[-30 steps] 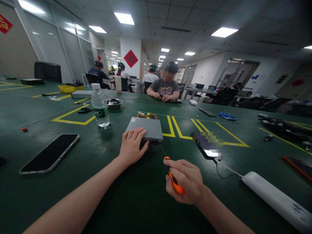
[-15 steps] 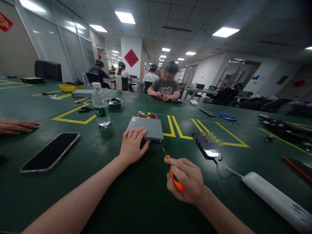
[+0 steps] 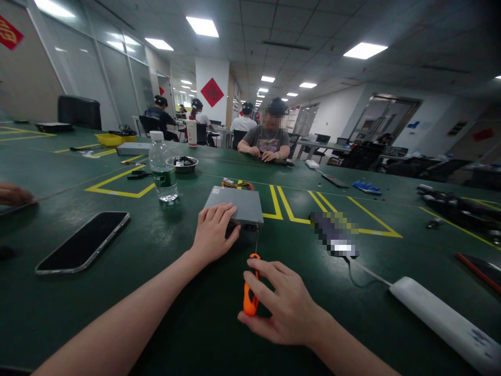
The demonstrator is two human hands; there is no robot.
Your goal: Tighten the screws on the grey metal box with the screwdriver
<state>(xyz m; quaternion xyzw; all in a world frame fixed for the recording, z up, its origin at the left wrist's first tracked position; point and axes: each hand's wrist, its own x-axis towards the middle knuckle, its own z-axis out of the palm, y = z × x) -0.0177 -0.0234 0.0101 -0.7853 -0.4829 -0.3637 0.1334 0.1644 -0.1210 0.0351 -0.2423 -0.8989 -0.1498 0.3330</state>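
A grey metal computer power supply (image 3: 245, 201) lies on the green table, with a bundle of coloured wires at its far side. My left hand (image 3: 214, 227) holds its near left corner, fingers across the top and thumb against the front face. An orange and black screwdriver (image 3: 250, 297) is in my right hand (image 3: 282, 297), its handle pinched between fingertips and thumb. Its thin shaft points away from me, and the tip meets the front face near the right corner. Whether it sits in a screw is too small to tell.
A phone (image 3: 84, 243) and water bottle (image 3: 163, 172) are on the left, near another person's hand (image 3: 15, 194). A metal bowl (image 3: 186, 165) stands behind. Rightward lie a blurred phone (image 3: 332, 235) and white power strip (image 3: 438, 318). A person (image 3: 266, 138) sits opposite.
The screwdriver has swung left and now points nearly straight at the front face. My right hand's fingers have loosened around the handle. My left hand stays put; the other person's hand moved left.
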